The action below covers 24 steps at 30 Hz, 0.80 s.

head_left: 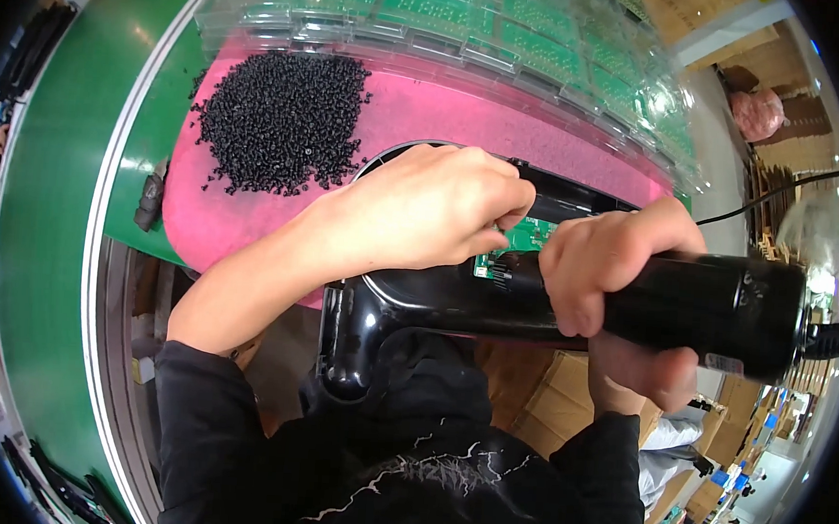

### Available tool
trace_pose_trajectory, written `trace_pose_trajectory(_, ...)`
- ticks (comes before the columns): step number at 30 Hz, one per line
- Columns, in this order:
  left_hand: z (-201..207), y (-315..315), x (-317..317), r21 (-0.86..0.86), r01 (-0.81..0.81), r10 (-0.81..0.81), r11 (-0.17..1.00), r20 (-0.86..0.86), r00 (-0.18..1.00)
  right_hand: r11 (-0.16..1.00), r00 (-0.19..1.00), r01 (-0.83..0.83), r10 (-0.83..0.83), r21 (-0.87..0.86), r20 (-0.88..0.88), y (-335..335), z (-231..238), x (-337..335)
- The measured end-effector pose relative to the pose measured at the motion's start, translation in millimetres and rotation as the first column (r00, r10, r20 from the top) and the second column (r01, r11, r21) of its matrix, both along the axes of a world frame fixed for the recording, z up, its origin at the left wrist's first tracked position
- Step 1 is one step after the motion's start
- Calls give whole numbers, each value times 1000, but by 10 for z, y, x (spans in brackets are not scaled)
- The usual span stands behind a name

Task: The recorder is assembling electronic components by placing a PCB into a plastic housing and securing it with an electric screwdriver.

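Observation:
My right hand (611,264) is wrapped round a thick black electric screwdriver (715,304), which lies nearly level with its narrow end pointing left. That end reaches a green circuit board (537,233) set in a glossy black plastic housing (437,297). Above the board is my left hand (452,206), its fingers curled and pinched close to the screwdriver's tip. Whatever the pinch holds, if anything, is too small or hidden to make out. The housing sits at the near edge of a pink mat (414,118), and its curved arm juts over the edge toward me.
A heap of small black screws (279,119) is spread on the mat's left part. Clear plastic trays (452,38) holding green boards are stacked behind it. A dark lump (149,199) lies on the green bench (51,239) at left. Cardboard boxes (560,405) stand below right.

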<state>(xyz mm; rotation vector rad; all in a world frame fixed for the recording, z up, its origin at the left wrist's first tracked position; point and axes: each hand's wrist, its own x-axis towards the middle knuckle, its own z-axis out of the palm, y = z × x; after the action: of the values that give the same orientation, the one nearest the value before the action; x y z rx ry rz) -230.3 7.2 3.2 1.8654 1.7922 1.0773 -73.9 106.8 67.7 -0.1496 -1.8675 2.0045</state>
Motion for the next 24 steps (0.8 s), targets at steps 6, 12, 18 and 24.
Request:
trace_pose_trajectory(6, 52, 43, 8, 17, 164, -164, 986, -39, 986, 999, 887, 0, 17, 37, -461, 219, 136, 92)
trace_pose_trajectory(12, 26, 69, 14, 214, 204, -207, 955, -9, 978, 999, 854, -16, -3, -31, -521, 288, 206, 159)
trace_pose_trajectory(18, 70, 68, 30, 182, 215, -227, 959, 45, 973, 995, 826, -68, 12, -79, -563, 345, 194, 261)
trace_pose_trajectory(24, 83, 88, 63, 139, 269, -289, 953, 149, 946, 986, 762, -72, -44, -152, -646, 362, 90, 403)
